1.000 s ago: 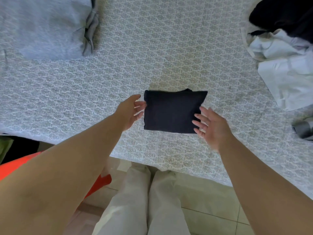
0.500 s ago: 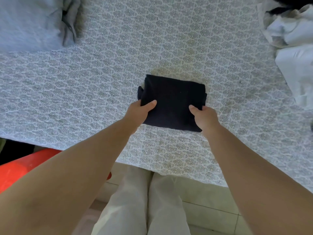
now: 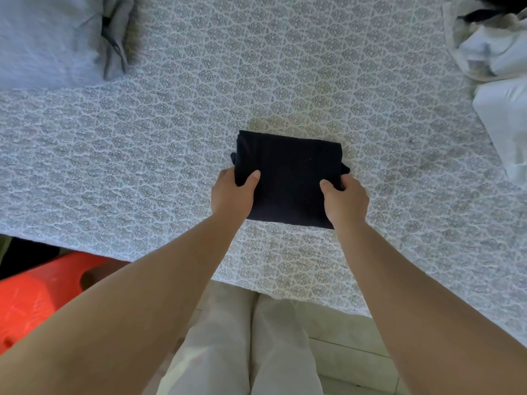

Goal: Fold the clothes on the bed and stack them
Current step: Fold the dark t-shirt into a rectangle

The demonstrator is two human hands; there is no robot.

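Across most of my view lies the bed (image 3: 285,81), covered by a pale grey-white sheet printed all over with small leaf-like medallions; its near edge runs slantwise above a floor of light tiles (image 3: 350,352). I count one bed and note no container on it.

At the lower left, beside the bed edge and off the sheet, I record one bright orange-red plastic object (image 3: 37,297); I cannot tell what it is. The person's pale trousers (image 3: 242,346) show at the bottom centre, against the bed edge.

Clothing on the sheet falls into three groups. One pale blue-grey folded cloth stack (image 3: 48,41) sits at the far left corner, well apart from the hands. One loose heap of white and pale garments (image 3: 496,67) lies at the far right, with something dark on it at the frame's top edge; I cannot count the pieces in that heap. One small dark navy folded garment (image 3: 291,178), roughly rectangular, lies flat near the middle of the sheet, close to the near edge.

Two bare hands are on it. My left hand (image 3: 232,195) grips its left edge, thumb on top, fingers hidden beneath. My right hand (image 3: 345,198) grips its right edge likewise, thumb on top.
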